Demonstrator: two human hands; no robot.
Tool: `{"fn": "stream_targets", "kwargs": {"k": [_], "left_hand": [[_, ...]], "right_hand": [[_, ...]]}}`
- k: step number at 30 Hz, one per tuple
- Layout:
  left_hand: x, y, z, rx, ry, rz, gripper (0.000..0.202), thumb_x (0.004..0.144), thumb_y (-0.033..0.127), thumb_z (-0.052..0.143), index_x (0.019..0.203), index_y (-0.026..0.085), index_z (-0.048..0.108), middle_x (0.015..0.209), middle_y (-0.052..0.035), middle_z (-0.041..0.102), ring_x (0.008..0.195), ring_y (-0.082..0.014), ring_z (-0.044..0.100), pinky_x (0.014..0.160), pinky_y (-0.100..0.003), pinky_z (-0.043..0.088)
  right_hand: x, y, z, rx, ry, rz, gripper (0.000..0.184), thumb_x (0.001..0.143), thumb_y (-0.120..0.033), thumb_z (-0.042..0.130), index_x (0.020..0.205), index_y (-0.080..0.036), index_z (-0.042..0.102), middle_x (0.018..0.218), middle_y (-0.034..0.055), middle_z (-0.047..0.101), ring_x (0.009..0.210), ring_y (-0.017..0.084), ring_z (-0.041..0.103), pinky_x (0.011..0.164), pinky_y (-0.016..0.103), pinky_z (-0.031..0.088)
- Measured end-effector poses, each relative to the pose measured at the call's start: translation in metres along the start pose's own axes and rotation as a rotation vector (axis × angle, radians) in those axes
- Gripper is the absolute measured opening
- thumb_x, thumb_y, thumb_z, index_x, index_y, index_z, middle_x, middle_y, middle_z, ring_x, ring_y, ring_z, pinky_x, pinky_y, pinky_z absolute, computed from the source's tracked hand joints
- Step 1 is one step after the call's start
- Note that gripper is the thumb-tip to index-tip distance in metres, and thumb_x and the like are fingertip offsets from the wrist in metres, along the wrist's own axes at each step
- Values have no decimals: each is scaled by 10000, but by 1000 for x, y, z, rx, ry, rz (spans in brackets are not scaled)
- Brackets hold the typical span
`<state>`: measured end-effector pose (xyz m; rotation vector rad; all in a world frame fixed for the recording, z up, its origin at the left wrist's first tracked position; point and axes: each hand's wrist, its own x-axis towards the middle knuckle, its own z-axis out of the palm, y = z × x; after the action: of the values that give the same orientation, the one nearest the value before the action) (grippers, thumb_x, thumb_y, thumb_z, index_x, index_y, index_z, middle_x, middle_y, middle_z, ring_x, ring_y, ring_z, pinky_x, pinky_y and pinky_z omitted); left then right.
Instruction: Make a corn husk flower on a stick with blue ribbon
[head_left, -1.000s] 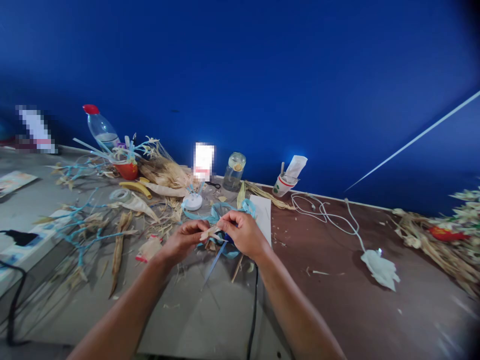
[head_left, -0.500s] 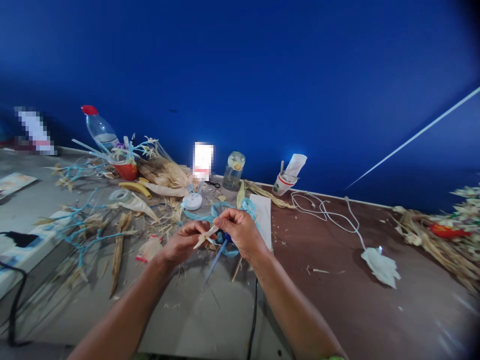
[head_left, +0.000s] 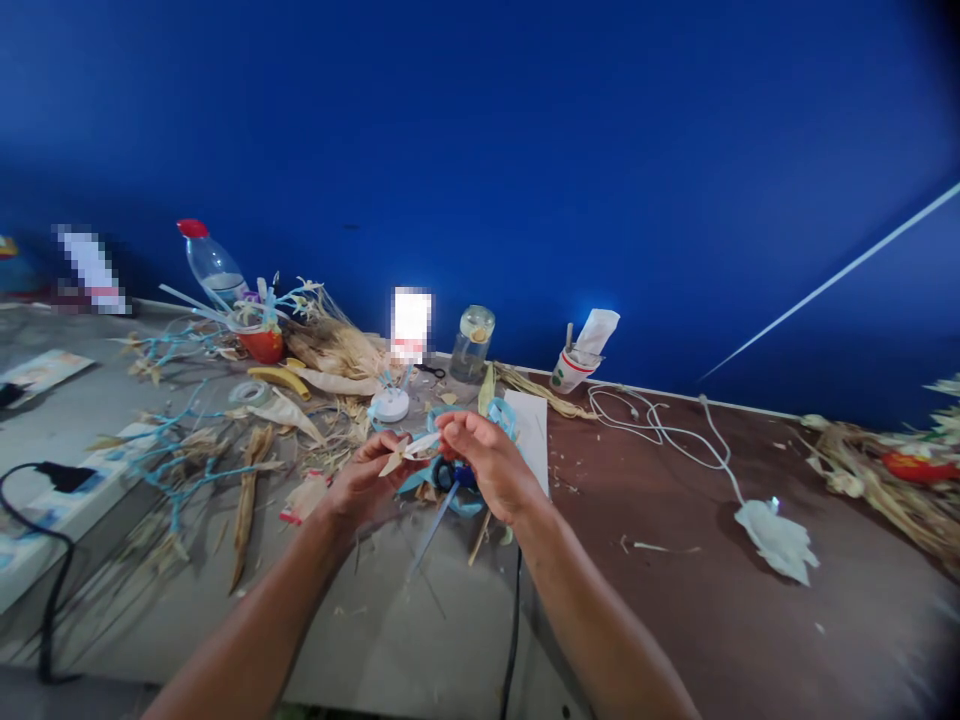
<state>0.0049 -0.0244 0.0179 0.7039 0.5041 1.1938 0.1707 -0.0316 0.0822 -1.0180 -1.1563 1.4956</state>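
My left hand [head_left: 366, 482] and my right hand [head_left: 487, 462] meet over the table, both pinching a small pale leaf-shaped strip of dried husk [head_left: 409, 453] between their fingertips. Under the hands lie blue-handled scissors [head_left: 452, 476], curls of light blue ribbon [head_left: 496, 412] and a thin blue stick [head_left: 429, 528]. A white sheet of paper [head_left: 531, 428] lies just beyond my right hand.
Dried husks and blue-wrapped twigs [head_left: 180, 452] litter the left of the table. At the back stand a red-capped bottle [head_left: 212, 266], a red cup [head_left: 260, 342], a glass jar [head_left: 472, 346], a paper cup [head_left: 570, 368]. A white cable [head_left: 667, 425] runs right; a black cord [head_left: 514, 640] runs toward me.
Both hands have lifted the husk strip slightly up and away from the table, uncovering the scissors beneath. The view has shifted a little to the left.
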Motion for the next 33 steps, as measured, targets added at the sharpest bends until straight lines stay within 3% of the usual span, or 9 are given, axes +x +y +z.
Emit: {"fn": "stream_targets", "kwargs": {"k": [3,7,12,17,26,33], "left_hand": [[0,0,0,11,-45,13,191,559,286,796,655,193,660,772,1,622,795,-154,587,841,-356,448],[0,-1,-3,41,-137,-5,134,619,267,759,670,185,667,733,-14,625,771,-163,585,815,-344,438],[-1,-5,-9,40,-196,-35,131,633,257,744,698,177,664,775,-22,635,782,-170,602,810,-340,436],[-1,-6,-7,23,-169,-40,136,612,231,743,694,165,657,752,-30,633,751,-164,592,777,-326,438],[-2,-8,-15,-74,-128,-51,169,560,205,748,684,183,636,836,-39,656,808,-212,609,817,-394,442],[-1,-1,-17,-161,-70,-66,162,563,163,719,699,189,635,768,-5,676,753,-192,634,850,-421,442]], "right_hand": [[0,3,6,7,-44,55,306,643,-437,701,750,-157,641,658,-6,615,616,108,537,644,249,432],[1,5,10,70,4,75,222,605,-357,712,607,-153,623,520,-30,565,509,83,478,553,226,393],[1,2,9,110,42,84,187,571,-295,716,555,-148,603,467,-47,526,458,59,425,496,205,337],[1,2,9,228,28,156,183,544,-259,736,562,-143,597,467,-43,533,460,60,440,497,205,337],[2,1,7,591,-127,341,214,575,-211,728,584,-153,522,500,-49,499,466,60,413,506,212,352],[4,-11,-8,655,-43,197,295,703,-274,665,560,-171,428,493,-69,421,445,58,348,508,224,346]]}}
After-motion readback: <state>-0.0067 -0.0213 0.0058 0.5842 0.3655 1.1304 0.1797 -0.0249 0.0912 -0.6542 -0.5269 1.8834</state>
